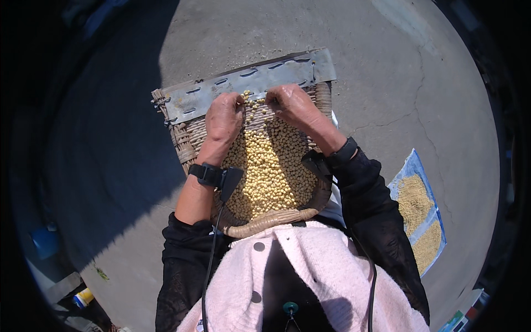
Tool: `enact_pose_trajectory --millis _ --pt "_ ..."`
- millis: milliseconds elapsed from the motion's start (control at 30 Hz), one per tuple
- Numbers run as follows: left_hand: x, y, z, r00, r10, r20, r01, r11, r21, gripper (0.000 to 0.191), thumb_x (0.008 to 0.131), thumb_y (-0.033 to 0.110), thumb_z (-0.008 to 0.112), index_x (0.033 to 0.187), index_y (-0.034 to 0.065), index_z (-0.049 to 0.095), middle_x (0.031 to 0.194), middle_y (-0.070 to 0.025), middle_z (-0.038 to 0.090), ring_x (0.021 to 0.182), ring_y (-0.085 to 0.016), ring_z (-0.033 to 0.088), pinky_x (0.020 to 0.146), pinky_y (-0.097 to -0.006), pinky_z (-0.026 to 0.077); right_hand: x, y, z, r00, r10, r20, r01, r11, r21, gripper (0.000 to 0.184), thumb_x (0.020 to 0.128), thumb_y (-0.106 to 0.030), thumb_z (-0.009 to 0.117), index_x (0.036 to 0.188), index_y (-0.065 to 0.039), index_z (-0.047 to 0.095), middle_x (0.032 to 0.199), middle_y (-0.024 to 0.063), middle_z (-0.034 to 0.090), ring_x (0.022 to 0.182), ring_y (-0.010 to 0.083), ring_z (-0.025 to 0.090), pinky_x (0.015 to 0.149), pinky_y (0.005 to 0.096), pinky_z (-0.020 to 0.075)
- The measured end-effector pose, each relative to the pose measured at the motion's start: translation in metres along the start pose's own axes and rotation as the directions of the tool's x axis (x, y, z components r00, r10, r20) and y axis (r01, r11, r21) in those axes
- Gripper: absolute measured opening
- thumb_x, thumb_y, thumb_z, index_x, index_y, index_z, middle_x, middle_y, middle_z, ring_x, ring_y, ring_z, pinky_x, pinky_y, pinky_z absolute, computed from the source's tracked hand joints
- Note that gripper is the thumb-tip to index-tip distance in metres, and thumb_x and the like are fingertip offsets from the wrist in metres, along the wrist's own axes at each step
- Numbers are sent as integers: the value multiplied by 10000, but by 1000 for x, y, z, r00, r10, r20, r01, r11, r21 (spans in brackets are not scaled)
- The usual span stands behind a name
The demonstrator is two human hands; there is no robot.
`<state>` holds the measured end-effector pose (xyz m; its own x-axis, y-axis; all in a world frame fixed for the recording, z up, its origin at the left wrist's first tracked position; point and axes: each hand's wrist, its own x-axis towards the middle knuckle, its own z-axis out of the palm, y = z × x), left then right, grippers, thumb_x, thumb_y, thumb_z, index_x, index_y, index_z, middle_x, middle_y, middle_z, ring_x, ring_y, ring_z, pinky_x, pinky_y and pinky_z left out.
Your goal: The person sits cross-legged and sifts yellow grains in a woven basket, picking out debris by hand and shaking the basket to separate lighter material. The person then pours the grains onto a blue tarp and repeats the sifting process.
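A woven wicker winnowing basket (265, 218) rests against my lap. Its far lip is a grey metal strip (232, 81) stitched on with wire or cord. Yellow soybeans (265, 170) fill the near part, and a thin trail of them runs up to the strip. My left hand (224, 118) is at the left of this trail, fingers curled down by the strip's inner edge. Just across the trail, my right hand (292, 103) is bent the same way. Both sets of fingertips are hidden, so anything pinched in them cannot be seen.
On the concrete ground (381, 91) to the right lies a blue-and-white sheet (425, 220) with soybeans (415, 203) spread in two patches. A blue container (45, 242) and a yellow tub (84, 297) stand at the left rim. Black cables (210, 265) run from wrist-worn devices.
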<state>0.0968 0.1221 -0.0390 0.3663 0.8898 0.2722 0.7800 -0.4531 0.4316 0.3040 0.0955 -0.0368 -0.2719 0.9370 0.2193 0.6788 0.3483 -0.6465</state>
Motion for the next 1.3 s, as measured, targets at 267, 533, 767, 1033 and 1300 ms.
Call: enact_pose_trajectory --millis 267,533,767,1033,1300 --pt "5 3 4 1000 25 -3 -25 1000 2 125 762 28 678 880 52 646 872 -141 646 845 -351 637 726 -421 505 16 -6 37 993 -112 -44 88 928 -361 111 820 -91 608 867 -60 703 867 155 684 826 344 701 671 430 569" --pt "1 1 5 996 86 4 -86 995 41 120 784 78 696 889 81 639 864 -118 615 848 -344 626 717 -426 492 13 -15 11 979 -201 20 201 965 -170 122 864 -117 637 910 -10 600 838 195 636 761 350 664 656 445 519" --pt "4 6 9 1000 25 14 -26 995 97 105 815 79 687 915 90 656 870 -102 624 845 -328 636 725 -429 506 9 19 -63 946 193 -260 -132 963 236 139 928 -27 623 1064 1 637 862 52 690 783 114 686 665 255 560" --pt "12 19 21 993 120 10 -120 992 -28 136 802 72 665 934 104 659 896 -117 612 866 -338 635 727 -440 515 -4 23 -3 983 -134 -124 96 956 -277 97 824 -86 592 822 -34 674 804 186 650 792 381 659 671 443 524" --pt "23 24 34 985 156 72 -154 988 -32 66 814 98 633 877 97 651 897 -132 609 876 -363 634 714 -457 517 -2 16 13 999 -40 3 35 844 -535 99 835 -77 596 872 -45 682 903 170 655 836 356 689 696 431 565"
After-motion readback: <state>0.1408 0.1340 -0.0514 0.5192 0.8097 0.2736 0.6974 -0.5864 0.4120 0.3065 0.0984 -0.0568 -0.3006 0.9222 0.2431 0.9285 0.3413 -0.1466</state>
